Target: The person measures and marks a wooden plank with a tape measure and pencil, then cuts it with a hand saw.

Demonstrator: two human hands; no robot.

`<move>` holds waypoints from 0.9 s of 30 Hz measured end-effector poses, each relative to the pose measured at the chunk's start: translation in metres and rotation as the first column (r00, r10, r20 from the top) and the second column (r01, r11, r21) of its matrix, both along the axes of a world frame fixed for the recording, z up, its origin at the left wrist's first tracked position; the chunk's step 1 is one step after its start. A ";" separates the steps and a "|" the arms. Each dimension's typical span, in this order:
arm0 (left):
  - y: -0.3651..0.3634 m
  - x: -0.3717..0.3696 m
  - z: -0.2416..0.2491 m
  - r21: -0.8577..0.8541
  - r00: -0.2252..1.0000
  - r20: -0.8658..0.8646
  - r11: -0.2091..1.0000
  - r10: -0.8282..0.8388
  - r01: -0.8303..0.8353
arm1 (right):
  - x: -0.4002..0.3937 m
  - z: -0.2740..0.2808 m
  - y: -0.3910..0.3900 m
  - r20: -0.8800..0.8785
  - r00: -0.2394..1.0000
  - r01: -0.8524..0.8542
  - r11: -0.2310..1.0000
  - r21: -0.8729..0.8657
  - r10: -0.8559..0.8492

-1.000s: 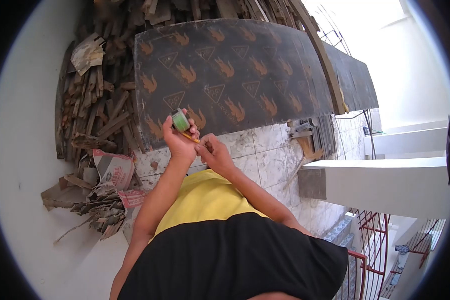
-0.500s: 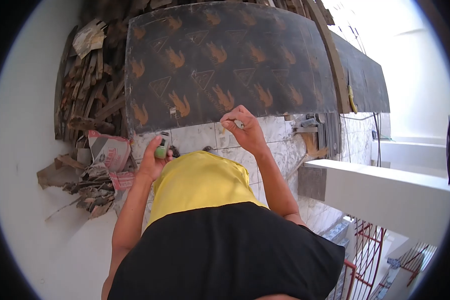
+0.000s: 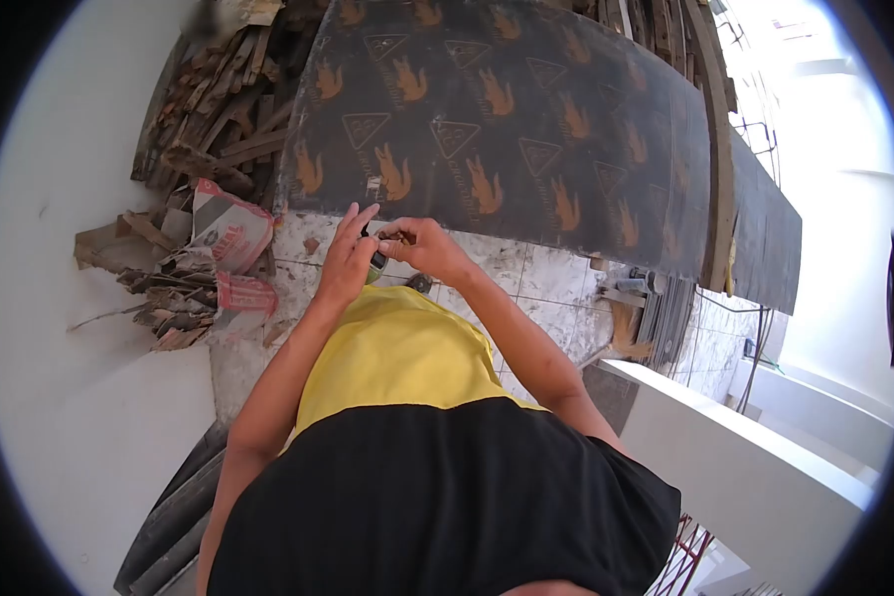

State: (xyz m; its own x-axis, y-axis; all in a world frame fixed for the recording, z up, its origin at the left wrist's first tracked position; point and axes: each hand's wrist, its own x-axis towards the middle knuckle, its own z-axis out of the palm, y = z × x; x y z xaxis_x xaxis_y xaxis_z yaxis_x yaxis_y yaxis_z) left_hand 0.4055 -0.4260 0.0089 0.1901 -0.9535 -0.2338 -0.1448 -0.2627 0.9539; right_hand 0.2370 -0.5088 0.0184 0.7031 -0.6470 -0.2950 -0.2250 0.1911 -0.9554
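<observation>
In front of my yellow-and-black shirt, my left hand (image 3: 346, 263) holds a small green-and-black object (image 3: 375, 266) that looks like a tape measure. It lies against the palm, and two of the fingers point up and away. Closed in a pinch, my right hand (image 3: 424, 248) meets the top of this object with its fingertips. What sits between those fingertips is too small to make out. Just beyond both hands is the near edge of a large dark plywood panel (image 3: 447, 139) printed with orange crocodile figures.
Scrap wood (image 3: 228, 109) is heaped at the left, with a torn red-and-white sack (image 3: 230, 233) below it. A timber beam (image 3: 717, 149) lies along the panel's right side. A white ledge (image 3: 725, 447) is at lower right. White floor tiles (image 3: 546, 273) look dusty.
My right hand has moved left to meet the left hand at the tape measure. Two left fingers have stretched out. The view has shifted, with the panel now lower and further right.
</observation>
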 end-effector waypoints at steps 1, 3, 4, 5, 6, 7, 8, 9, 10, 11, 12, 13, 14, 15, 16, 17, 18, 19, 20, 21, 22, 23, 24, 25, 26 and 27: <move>-0.002 0.004 -0.006 -0.097 0.978 0.200 0.992 -0.064 0.085 | 0.001 0.002 -0.005 -0.023 1.000 0.010 0.998 0.060 -0.008; -0.005 0.009 -0.013 -0.100 0.982 0.105 0.980 -0.160 0.170 | 0.003 -0.003 -0.012 -0.080 0.997 0.014 0.995 0.103 -0.006; -0.010 0.011 -0.011 -0.109 0.967 0.021 0.961 -0.253 0.254 | 0.002 -0.002 -0.015 -0.124 0.992 0.018 0.989 0.147 0.000; -0.013 0.014 -0.007 -0.127 0.955 0.010 0.946 -0.298 0.297 | 0.003 0.000 -0.016 -0.139 0.989 0.067 0.989 0.131 -0.049; -0.011 0.018 0.000 -0.093 0.945 0.024 0.940 -0.326 0.327 | 0.008 0.004 -0.014 -0.171 0.985 0.053 0.987 0.153 -0.027; -0.007 0.023 0.005 -0.067 0.928 0.039 0.925 -0.371 0.373 | 0.013 0.006 -0.011 -0.203 0.979 0.059 0.984 0.170 -0.023; -0.006 0.028 0.006 -0.075 0.932 -0.063 0.933 -0.357 0.352 | 0.020 -0.015 -0.006 -0.104 0.994 0.040 0.996 0.082 -0.032; -0.009 0.035 0.001 -0.093 0.915 -0.169 0.930 -0.367 0.356 | 0.027 -0.005 -0.001 -0.025 0.996 0.081 0.996 0.039 -0.080; -0.010 0.047 -0.007 -0.078 0.913 -0.080 0.915 -0.400 0.395 | 0.033 -0.009 0.000 0.037 0.996 0.079 0.984 0.159 -0.086; -0.010 0.060 -0.008 -0.134 0.871 0.216 0.870 -0.441 0.474 | 0.044 -0.020 0.000 0.067 0.996 0.056 0.994 0.097 -0.063; -0.010 0.070 -0.008 -0.156 0.816 0.415 0.852 -0.403 0.500 | 0.056 -0.023 0.001 -0.114 0.992 0.057 0.996 -0.062 -0.063; -0.010 0.075 0.006 -0.132 0.822 0.373 0.852 -0.431 0.506 | 0.068 -0.032 0.001 -0.147 0.987 0.045 0.993 -0.113 -0.062; -0.010 0.088 -0.005 -0.144 0.824 0.343 0.842 -0.451 0.520 | 0.077 -0.030 0.007 -0.133 0.986 0.085 0.988 -0.132 -0.103; -0.010 0.096 0.000 -0.142 0.832 0.336 0.849 -0.441 0.508 | 0.089 -0.031 0.007 -0.114 0.986 0.106 0.984 -0.144 -0.123; -0.017 0.099 -0.003 -0.160 0.815 0.348 0.827 -0.463 0.539 | 0.091 -0.029 0.005 -0.112 0.980 0.145 0.976 -0.164 -0.164; -0.023 0.102 -0.006 -0.171 0.799 0.361 0.808 -0.481 0.564 | 0.091 -0.028 0.007 -0.109 0.970 0.199 0.965 -0.172 -0.219; -0.025 0.106 0.001 -0.186 0.789 0.365 0.792 -0.494 0.582 | 0.092 -0.024 0.008 -0.113 0.958 0.242 0.953 -0.182 -0.265; -0.025 0.111 0.013 -0.150 0.795 0.347 0.807 -0.498 0.571 | 0.090 -0.019 0.010 -0.121 0.952 0.255 0.947 -0.197 -0.282; -0.024 0.117 0.021 -0.110 0.803 0.329 0.824 -0.497 0.555 | 0.086 -0.014 0.013 -0.097 0.943 0.282 0.922 -0.267 -0.317; -0.028 0.132 0.020 -0.121 0.799 0.331 0.817 -0.502 0.563 | 0.082 -0.007 0.016 -0.064 0.935 0.310 0.891 -0.332 -0.349; -0.035 0.156 0.012 -0.068 0.721 0.387 0.762 -0.575 0.644 | 0.068 0.008 0.016 -0.029 0.939 0.314 0.891 -0.329 -0.342; -0.043 0.179 0.003 -0.010 0.633 0.436 0.700 -0.640 0.714 | 0.051 0.006 0.009 0.009 0.938 0.327 0.873 -0.363 -0.348; -0.049 0.198 0.001 0.142 0.630 0.342 0.701 -0.697 0.698 | 0.030 -0.001 0.004 0.048 0.935 0.340 0.854 -0.393 -0.350; -0.053 0.219 -0.004 0.298 0.635 0.236 0.677 -0.736 0.673 | 0.006 0.000 -0.002 -0.020 0.925 0.339 0.845 -0.414 -0.381; -0.059 0.251 -0.028 0.350 0.597 0.260 0.651 -0.759 0.674 | -0.022 0.005 -0.009 -0.090 0.910 0.329 0.838 -0.435 -0.405; -0.068 0.285 -0.058 0.401 0.560 0.283 0.627 -0.778 0.668 | -0.048 0.011 -0.013 -0.166 0.875 0.337 0.817 -0.467 -0.455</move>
